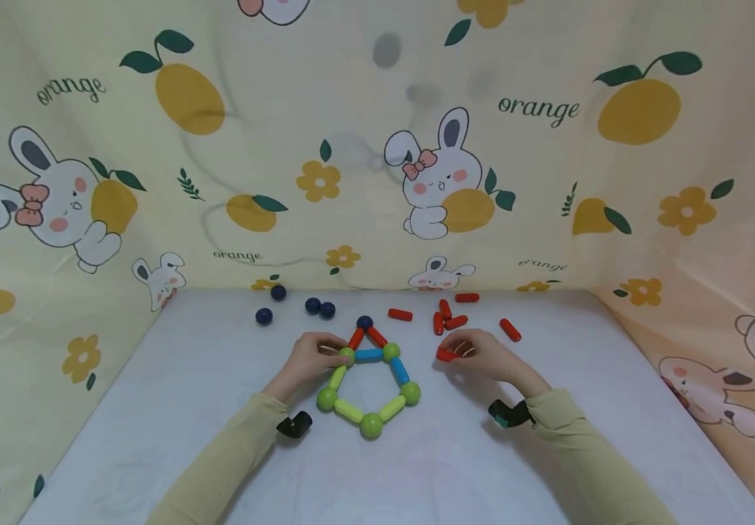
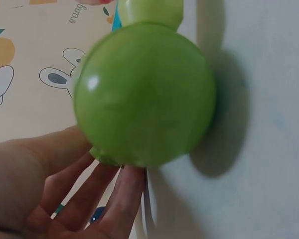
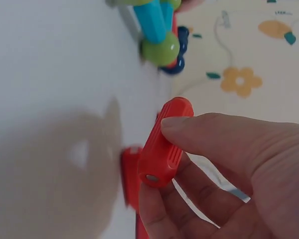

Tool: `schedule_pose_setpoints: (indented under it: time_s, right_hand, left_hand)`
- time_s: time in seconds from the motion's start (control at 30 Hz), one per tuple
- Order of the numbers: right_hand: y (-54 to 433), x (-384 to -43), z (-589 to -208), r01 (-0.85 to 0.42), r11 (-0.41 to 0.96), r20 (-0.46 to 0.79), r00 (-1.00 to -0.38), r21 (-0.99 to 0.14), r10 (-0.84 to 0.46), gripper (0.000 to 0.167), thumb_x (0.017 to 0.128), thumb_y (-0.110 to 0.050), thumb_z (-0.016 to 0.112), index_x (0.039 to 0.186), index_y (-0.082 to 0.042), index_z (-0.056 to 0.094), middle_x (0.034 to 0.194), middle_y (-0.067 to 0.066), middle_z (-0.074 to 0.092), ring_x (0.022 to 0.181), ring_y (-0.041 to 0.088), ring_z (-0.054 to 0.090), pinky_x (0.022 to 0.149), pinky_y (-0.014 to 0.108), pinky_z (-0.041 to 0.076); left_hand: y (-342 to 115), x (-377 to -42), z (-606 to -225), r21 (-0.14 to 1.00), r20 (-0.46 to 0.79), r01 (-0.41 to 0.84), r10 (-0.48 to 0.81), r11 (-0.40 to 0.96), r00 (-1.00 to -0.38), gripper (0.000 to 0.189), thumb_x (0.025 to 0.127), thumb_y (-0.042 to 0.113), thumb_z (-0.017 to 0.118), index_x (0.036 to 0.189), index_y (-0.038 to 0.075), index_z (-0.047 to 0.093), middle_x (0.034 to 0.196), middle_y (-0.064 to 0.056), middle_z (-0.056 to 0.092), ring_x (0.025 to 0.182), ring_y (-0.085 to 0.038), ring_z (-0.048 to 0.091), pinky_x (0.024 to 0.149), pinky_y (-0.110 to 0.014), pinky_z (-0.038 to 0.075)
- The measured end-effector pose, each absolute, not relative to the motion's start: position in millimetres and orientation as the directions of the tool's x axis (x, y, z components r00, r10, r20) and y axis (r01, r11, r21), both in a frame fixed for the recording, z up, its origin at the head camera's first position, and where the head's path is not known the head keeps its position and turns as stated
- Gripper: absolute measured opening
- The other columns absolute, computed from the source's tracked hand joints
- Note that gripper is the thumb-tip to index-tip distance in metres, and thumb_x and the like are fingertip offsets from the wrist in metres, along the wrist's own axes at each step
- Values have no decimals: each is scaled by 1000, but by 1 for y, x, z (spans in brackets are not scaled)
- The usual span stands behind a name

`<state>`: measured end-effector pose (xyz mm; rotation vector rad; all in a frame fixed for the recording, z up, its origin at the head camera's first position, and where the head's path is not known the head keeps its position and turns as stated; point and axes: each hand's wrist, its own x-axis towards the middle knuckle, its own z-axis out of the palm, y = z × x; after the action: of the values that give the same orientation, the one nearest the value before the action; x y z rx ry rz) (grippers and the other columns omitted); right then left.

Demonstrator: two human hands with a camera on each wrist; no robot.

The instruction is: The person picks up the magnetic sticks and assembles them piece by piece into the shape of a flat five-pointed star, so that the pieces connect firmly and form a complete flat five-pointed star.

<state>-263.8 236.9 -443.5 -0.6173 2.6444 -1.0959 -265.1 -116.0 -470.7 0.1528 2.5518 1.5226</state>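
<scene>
A closed shape of green balls and magnetic rods lies on the white table. My left hand [image 1: 311, 357] holds its upper-left green ball [image 1: 347, 355] between thumb and fingers. Two red rods [image 1: 376, 336] rise from the upper green balls to a dark blue ball [image 1: 365, 322]. Blue rods [image 1: 369, 355] form the top and upper right, and light green rods [image 1: 348, 410] the other sides. In the left wrist view a nearer green ball [image 2: 144, 94] hides the fingertips. To the right, my right hand [image 1: 485, 354] pinches a red magnetic rod [image 3: 164, 144] between thumb and fingers.
Several loose red rods [image 1: 400, 315] lie toward the back right of the table. Several dark blue balls [image 1: 263, 316] sit at the back left. A patterned cloth [image 1: 351, 146] stands behind and along both sides.
</scene>
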Motion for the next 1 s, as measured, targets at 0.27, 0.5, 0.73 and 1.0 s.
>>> schedule_pose_setpoints:
  time_s: [0.27, 0.5, 0.73, 1.0]
  right_hand:
    - [213, -262, -453, -338, 581, -45, -838, -740, -544, 24, 84, -8, 73, 108, -11, 67, 98, -1, 65, 88, 19, 59, 80, 32, 52]
    - [201, -263, -459, -329, 589, -53, -842, -738, -537, 22, 84, -8, 74, 104, -13, 67, 95, -2, 65, 85, 18, 59, 77, 31, 52]
    - [204, -265, -454, -334, 593, -51, -842, -733, -537, 22, 86, -9, 71, 107, -9, 66, 95, -1, 65, 85, 18, 59, 75, 30, 53]
    - [229, -286, -450, -316, 629, 60, -917, -710, -393, 26, 87, 1, 67, 113, -1, 64, 102, 11, 65, 94, 26, 60, 83, 39, 52]
  left_hand:
    - [-109, -263, -471, 881, -126, 15, 265, 473, -956, 30, 80, 21, 79, 108, 14, 72, 105, 0, 66, 93, -18, 61, 82, -33, 53]
    - [-106, -263, -472, 875, -132, 22, 283, 483, -950, 29, 79, 22, 80, 107, 17, 72, 105, 2, 66, 94, -17, 61, 84, -34, 52]
    - [-104, -262, -472, 882, -133, 17, 284, 470, -950, 29, 79, 21, 79, 107, 16, 71, 105, 2, 66, 94, -17, 61, 84, -34, 52]
    - [-105, -260, -472, 887, -123, 18, 273, 461, -954, 29, 80, 19, 79, 107, 15, 71, 105, 1, 66, 93, -17, 61, 84, -33, 52]
